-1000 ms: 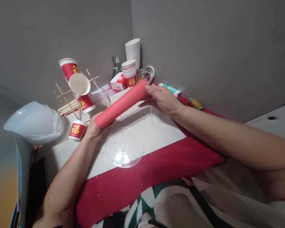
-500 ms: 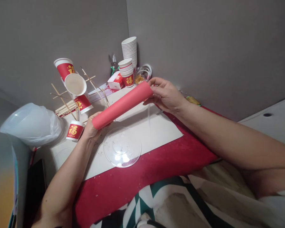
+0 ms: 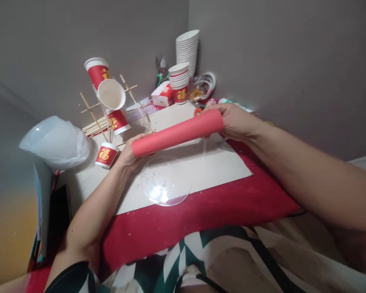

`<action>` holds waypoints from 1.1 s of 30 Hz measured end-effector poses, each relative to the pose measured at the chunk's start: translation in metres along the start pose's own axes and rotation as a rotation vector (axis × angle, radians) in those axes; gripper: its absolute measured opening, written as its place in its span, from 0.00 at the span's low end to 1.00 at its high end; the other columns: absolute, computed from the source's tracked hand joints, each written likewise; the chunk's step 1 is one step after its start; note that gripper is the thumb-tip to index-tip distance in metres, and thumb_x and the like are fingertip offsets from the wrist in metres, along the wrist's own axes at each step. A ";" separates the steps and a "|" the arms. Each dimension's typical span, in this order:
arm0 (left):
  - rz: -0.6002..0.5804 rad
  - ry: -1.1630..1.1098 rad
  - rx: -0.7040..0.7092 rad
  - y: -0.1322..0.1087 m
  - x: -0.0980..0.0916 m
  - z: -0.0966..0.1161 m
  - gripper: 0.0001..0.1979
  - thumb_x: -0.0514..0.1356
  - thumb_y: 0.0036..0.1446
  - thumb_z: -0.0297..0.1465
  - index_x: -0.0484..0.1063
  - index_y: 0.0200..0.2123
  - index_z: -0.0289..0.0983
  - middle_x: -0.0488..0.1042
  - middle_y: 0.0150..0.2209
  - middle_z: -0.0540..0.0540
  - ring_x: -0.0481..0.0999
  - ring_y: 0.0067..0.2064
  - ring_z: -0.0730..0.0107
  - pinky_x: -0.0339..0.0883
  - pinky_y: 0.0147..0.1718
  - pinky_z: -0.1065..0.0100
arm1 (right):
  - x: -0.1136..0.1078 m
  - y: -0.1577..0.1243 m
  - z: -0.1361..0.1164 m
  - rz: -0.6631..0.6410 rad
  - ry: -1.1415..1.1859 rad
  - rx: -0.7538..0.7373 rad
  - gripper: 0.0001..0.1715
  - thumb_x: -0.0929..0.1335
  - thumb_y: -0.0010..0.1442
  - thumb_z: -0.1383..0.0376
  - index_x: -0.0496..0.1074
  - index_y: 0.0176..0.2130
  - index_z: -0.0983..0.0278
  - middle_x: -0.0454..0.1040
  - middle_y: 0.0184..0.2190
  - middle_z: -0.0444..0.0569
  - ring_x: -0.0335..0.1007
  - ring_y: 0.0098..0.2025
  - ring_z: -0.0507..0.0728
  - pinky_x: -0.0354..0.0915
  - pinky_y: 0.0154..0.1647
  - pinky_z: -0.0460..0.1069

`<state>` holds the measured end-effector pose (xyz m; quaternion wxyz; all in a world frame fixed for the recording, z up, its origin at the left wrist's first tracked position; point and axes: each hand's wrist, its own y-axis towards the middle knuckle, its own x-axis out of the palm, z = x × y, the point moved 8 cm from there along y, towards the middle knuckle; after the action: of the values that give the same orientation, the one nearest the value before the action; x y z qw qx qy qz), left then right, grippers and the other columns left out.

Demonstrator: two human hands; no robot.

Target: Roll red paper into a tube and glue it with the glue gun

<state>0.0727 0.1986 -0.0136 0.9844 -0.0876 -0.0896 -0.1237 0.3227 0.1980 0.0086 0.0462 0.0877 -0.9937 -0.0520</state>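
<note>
I hold a rolled tube of red paper (image 3: 178, 132) above the table, nearly level. My left hand (image 3: 128, 154) is closed around its left end. My right hand (image 3: 236, 121) is wrapped around its right end, fingers behind the roll. Just below the tube a clear round plastic lid (image 3: 165, 185) lies on a white board (image 3: 225, 171), which rests on a red table cover (image 3: 219, 207). A thin clear strip hangs down from the tube near my right hand.
In the far corner stand a stack of white bowls (image 3: 187, 48), a stack of red paper cups (image 3: 179, 87) and a small red-and-white box (image 3: 162, 96). A structure of red cups and wooden sticks (image 3: 110, 110) stands at the left, beside a clear plastic bag (image 3: 56, 142).
The tube has tipped from a steep slant to nearly level, with my right hand lowering its far end. The camera view has shifted, moving everything to the right.
</note>
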 end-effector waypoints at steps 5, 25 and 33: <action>-0.052 -0.042 -0.022 -0.003 0.001 -0.003 0.18 0.66 0.48 0.30 0.80 0.45 0.33 0.82 0.35 0.47 0.80 0.32 0.65 0.72 0.28 0.70 | -0.011 -0.001 0.001 0.164 0.000 0.007 0.22 0.84 0.26 0.66 0.77 0.23 0.65 0.73 0.18 0.42 0.66 0.18 0.48 0.65 0.17 0.43; 0.038 -0.105 -0.059 0.006 -0.009 -0.012 0.12 0.67 0.46 0.27 0.78 0.37 0.33 0.80 0.27 0.42 0.80 0.27 0.64 0.73 0.26 0.69 | -0.026 -0.005 -0.014 0.235 -0.041 -0.053 0.14 0.81 0.31 0.68 0.80 0.23 0.63 0.73 0.19 0.42 0.65 0.23 0.49 0.64 0.26 0.45; 0.044 -0.101 -0.009 0.005 -0.006 -0.008 0.15 0.71 0.38 0.30 0.80 0.35 0.34 0.81 0.26 0.46 0.78 0.26 0.68 0.71 0.26 0.71 | -0.030 -0.008 -0.014 0.266 -0.059 -0.028 0.16 0.82 0.28 0.68 0.79 0.22 0.63 0.73 0.18 0.43 0.64 0.20 0.50 0.63 0.20 0.44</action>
<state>0.0694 0.2027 -0.0236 0.9807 -0.1002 -0.1367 -0.0979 0.3553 0.1945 0.0195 0.0244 -0.0472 -0.9967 -0.0619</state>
